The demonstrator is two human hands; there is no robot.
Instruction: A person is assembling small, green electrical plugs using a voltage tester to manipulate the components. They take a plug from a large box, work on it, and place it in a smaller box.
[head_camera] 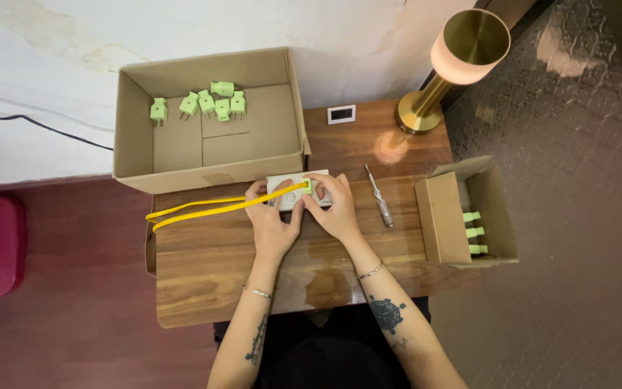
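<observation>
My left hand [271,218] and my right hand [334,210] both rest on a small white socket block [286,191] lying on the wooden table [210,266]. A yellow cable [196,209] runs from the left side of the table up between my fingers to a light green plug [307,186] at the block. My left thumb and fingers press the block's left half. The right fingers pinch around the green plug. How the plug sits in the block is hidden by my fingers.
A large open cardboard box [181,169] with several green plugs [210,101] stands behind the block. A smaller box [444,216] holding three green plugs lies at right. A screwdriver [379,194], a brass lamp [455,57] and a small white square item [341,114] are nearby.
</observation>
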